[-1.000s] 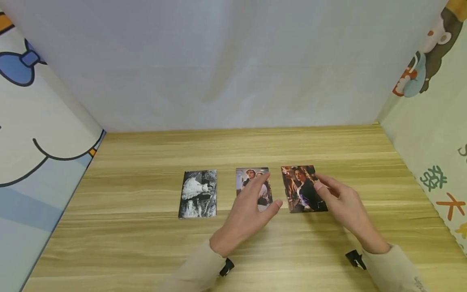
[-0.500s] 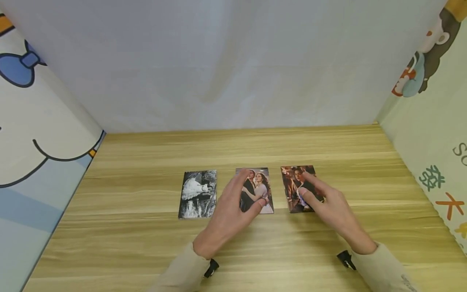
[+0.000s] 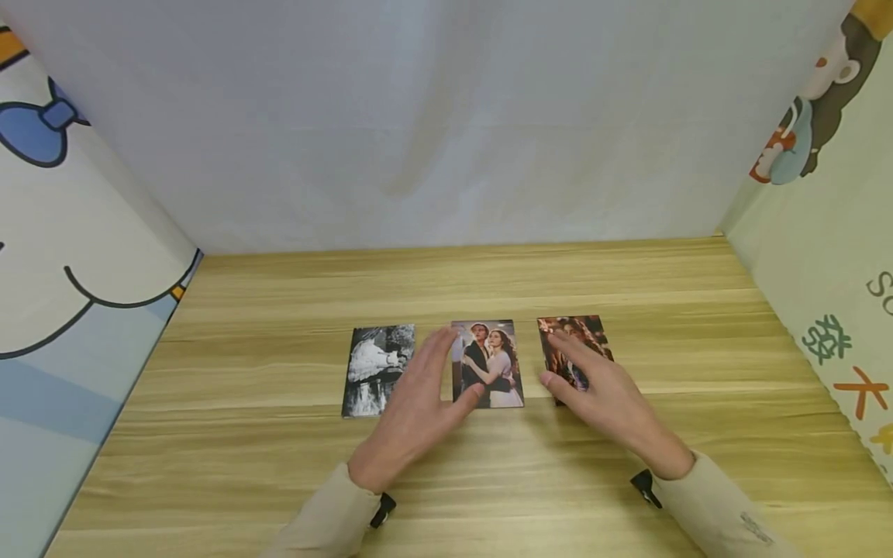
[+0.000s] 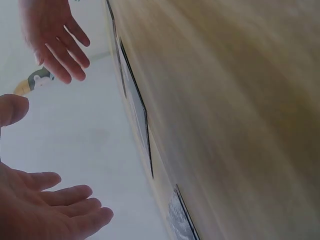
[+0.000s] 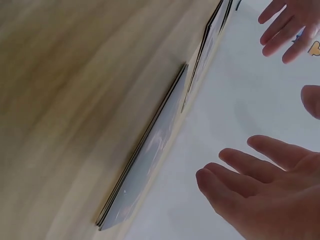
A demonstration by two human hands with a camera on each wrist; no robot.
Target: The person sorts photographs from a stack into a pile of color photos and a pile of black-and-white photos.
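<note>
Neither hand grips anything: the left hand (image 3: 412, 407) and right hand (image 3: 605, 399) hover with fingers straight and relaxed. Between them lies the middle photo card (image 3: 487, 363), flat on the wooden table (image 3: 279, 465), with the right photo card (image 3: 574, 341) partly under the right fingers and the black-and-white photo card (image 3: 378, 370) just left. These cards look thin, light, glossy and likely slippery; lifting one probably means prising up an edge or sliding it.
</note>
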